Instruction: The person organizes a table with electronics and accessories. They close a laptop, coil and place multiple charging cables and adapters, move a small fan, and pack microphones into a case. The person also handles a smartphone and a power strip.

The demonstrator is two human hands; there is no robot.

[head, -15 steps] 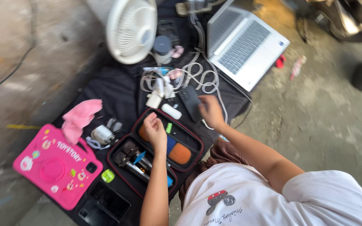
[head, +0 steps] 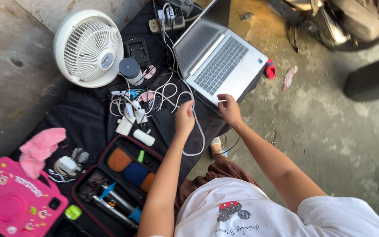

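Left hand [head: 184,117] is closing loosely around a white cable [head: 197,131], mid-frame, just below the near-left corner of the silver laptop [head: 221,61]; the cable is looping down past the wrist and running up into the tangle of white chargers [head: 130,115] on the black cloth [head: 84,118]. Right hand [head: 230,109] is pinching something small and white, probably the cable's plug end, right at the laptop's front edge; fingers are mostly curled, thumb and forefinger together. Judgement: to do this well, she should be keeping the plug end steady with the right hand while the left is feeding slack, so the loop is not dragging the chargers or the dark phone [head: 164,125] beside the wrist. Pulling straight rather than sideways should be avoiding a snag in the tangle. Versus the earlier frame: both hands are now sitting higher in the frame, up by the laptop; earlier the left hand was resting over the open red-trimmed case [head: 110,184] at lower left and the right was near the phone. The view is also shifting closer, so the white fan [head: 88,48] at upper left and the pink tablet case [head: 14,204] at lower left are appearing larger. The pink cloth [head: 40,149] is lying left of the case, well apart from both hands.
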